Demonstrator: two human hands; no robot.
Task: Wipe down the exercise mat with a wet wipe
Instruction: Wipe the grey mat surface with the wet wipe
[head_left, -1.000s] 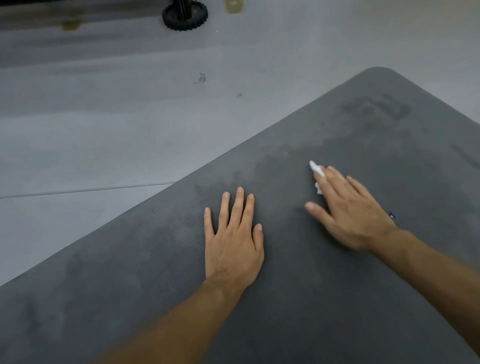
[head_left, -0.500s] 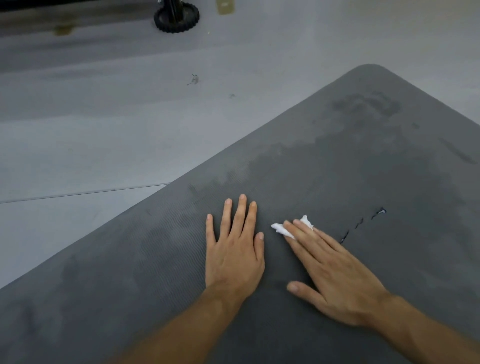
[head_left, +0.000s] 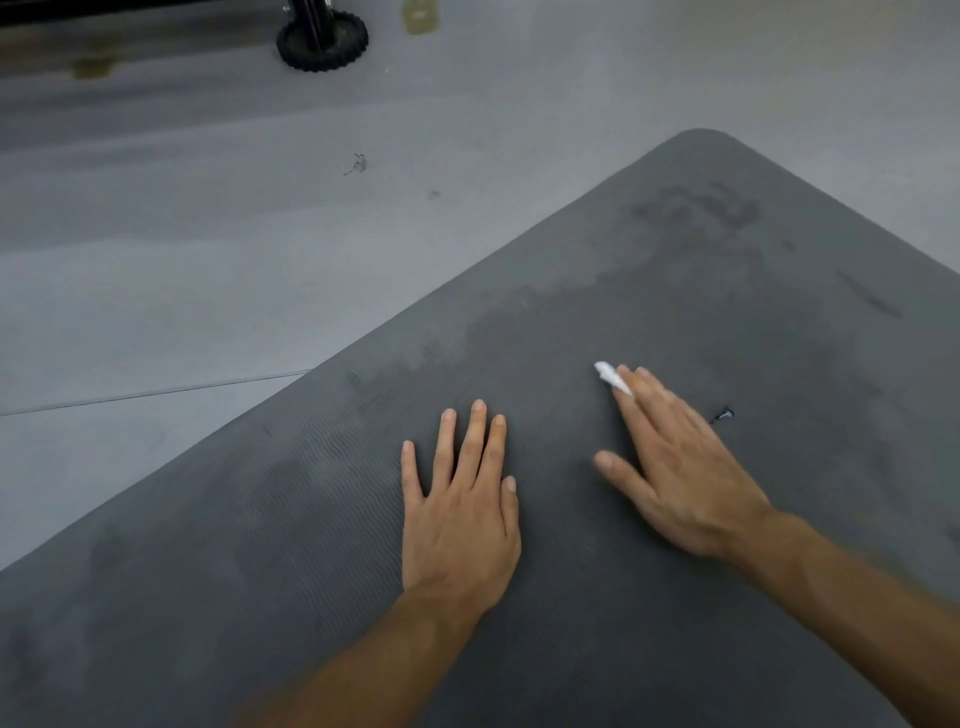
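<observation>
A dark grey exercise mat (head_left: 675, 291) lies on the floor and fills the lower right of the view, its rounded corner at the upper right. Darker damp patches show across its middle. My left hand (head_left: 460, 504) rests flat on the mat, fingers slightly apart, holding nothing. My right hand (head_left: 680, 467) presses a small white wet wipe (head_left: 609, 376) against the mat under its fingers; only the wipe's tip shows past the fingertips. A small nick (head_left: 723, 414) marks the mat just right of that hand.
Grey floor (head_left: 208, 260) surrounds the mat to the left and behind, with a seam line and a few small marks. A black toothed round foot of some equipment (head_left: 322, 44) stands at the top, far from the mat.
My right hand slid the wipe toward me and leftward next to my left hand, then away again to the right. My left hand stayed flat in place.
</observation>
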